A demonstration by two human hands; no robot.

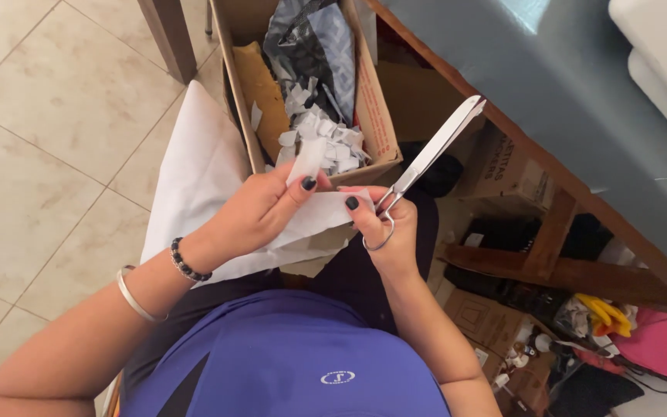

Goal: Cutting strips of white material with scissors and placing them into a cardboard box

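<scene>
Paper-cutting, part done. At frame centre the left hand [260,212] pinches a white paper sheet [194,174] and a narrow strip at its upper edge; the right hand [387,224] grips metal scissors [426,158], blades shut and pointing to the upper right. A heap of paper scraps [322,139] already fills the cardboard box [380,116] at upper centre; most of the sheet remains uncut. A wooden table frame [565,266] with clutter beneath crowds the right side.
</scene>
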